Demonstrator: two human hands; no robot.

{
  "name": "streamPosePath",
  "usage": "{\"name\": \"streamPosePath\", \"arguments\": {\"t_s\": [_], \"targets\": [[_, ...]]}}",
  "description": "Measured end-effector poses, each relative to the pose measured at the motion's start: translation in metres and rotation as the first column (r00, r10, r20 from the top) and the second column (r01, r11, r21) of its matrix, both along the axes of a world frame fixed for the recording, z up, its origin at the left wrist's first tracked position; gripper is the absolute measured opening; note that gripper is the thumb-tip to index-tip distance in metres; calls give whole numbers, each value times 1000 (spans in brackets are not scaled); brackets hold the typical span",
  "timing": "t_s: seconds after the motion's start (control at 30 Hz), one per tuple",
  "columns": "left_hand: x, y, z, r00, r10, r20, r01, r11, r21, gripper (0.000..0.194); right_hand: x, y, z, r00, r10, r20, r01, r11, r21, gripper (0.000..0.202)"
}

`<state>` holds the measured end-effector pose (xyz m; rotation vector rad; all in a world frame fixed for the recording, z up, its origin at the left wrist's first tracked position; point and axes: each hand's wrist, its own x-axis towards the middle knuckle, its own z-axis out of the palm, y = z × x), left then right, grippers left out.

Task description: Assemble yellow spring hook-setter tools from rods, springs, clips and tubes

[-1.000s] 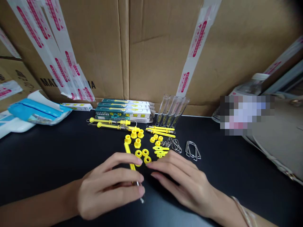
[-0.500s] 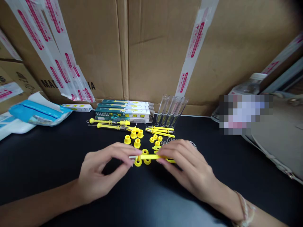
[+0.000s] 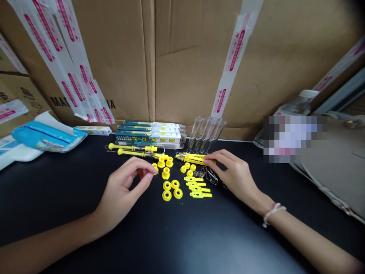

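Note:
My right hand (image 3: 232, 169) pinches the right end of a yellow rod (image 3: 196, 160) in the group of rods with metal springs. My left hand (image 3: 131, 184) hovers with thumb and forefinger closed near a yellow flanged cap (image 3: 154, 167) that its fingertips partly cover; whether they hold anything is too small to tell. Several yellow caps (image 3: 165, 174) stand between the hands. In front of them lie yellow rings (image 3: 167, 195), and to the right are flat yellow pieces (image 3: 200, 194), small yellow knobs (image 3: 193, 167), springs (image 3: 199, 174) and wire hooks (image 3: 211, 176).
Behind the parts lie two assembled yellow spring scales (image 3: 131, 153), stacked printed boxes (image 3: 148, 137) and clear tubes (image 3: 205, 135). A blue packet (image 3: 45, 135) is at the left. A bottle (image 3: 296, 106) and a grey bag (image 3: 336, 152) stand at the right, before a cardboard wall (image 3: 194, 57).
The yellow rod has moved from between both hands to the rod group, with my right hand on it. My left hand has let go and moved slightly left, uncovering rings and flat pieces.

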<state>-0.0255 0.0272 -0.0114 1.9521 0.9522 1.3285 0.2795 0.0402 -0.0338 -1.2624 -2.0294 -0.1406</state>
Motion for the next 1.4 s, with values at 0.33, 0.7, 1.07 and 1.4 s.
{"name": "streamPosePath", "arguments": {"t_s": [0.33,0.7,1.07,1.4], "targets": [[-2,5,-5,997,-4,-81,1,1000,-25,13,-1,13,1,997,-74,5,74,996,41,20],[-1,6,-6,980,28,-195,-14,997,72,11,-3,13,0,995,-101,7,100,992,73,23],[-41,53,-2,626,472,-621,-78,830,553,42,-1,-5,8,992,-124,1,123,985,119,17],[-42,63,-13,517,488,-704,-57,839,540,27,-12,-16,9,998,-70,1,69,988,139,15]]}}
